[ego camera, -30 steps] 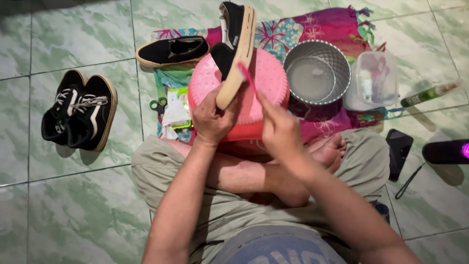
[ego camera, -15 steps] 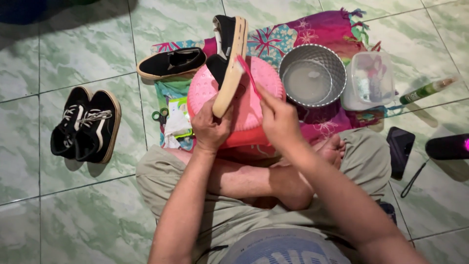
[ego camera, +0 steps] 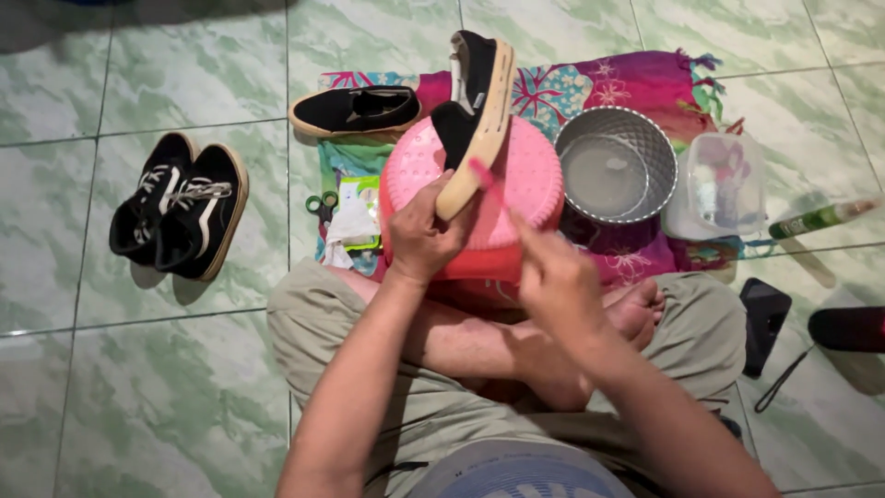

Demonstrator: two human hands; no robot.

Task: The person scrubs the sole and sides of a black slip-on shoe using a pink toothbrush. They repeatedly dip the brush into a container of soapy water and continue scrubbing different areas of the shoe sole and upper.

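My left hand [ego camera: 426, 235] grips the heel end of a black slip-on shoe [ego camera: 475, 106] with a tan sole, holding it on its side above an upturned pink basin [ego camera: 525, 189]. My right hand [ego camera: 553, 277] holds a pink brush [ego camera: 487, 180] whose head touches the shoe's tan sole edge. The matching black slip-on shoe [ego camera: 355, 109] lies flat on a colourful cloth [ego camera: 636, 83] beyond the basin. I sit cross-legged on the floor behind the basin.
A pair of black laced sneakers [ego camera: 180, 214] stands on the green tiled floor at the left. A grey bowl [ego camera: 616, 166] with water, a clear tub [ego camera: 724, 184], a green tube [ego camera: 816, 219], scissors [ego camera: 321, 205] and dark objects [ego camera: 765, 318] lie around.
The view has shifted slightly. The right hand with the brush has moved a little along the shoe's sole edge; the left hand keeps holding the shoe.
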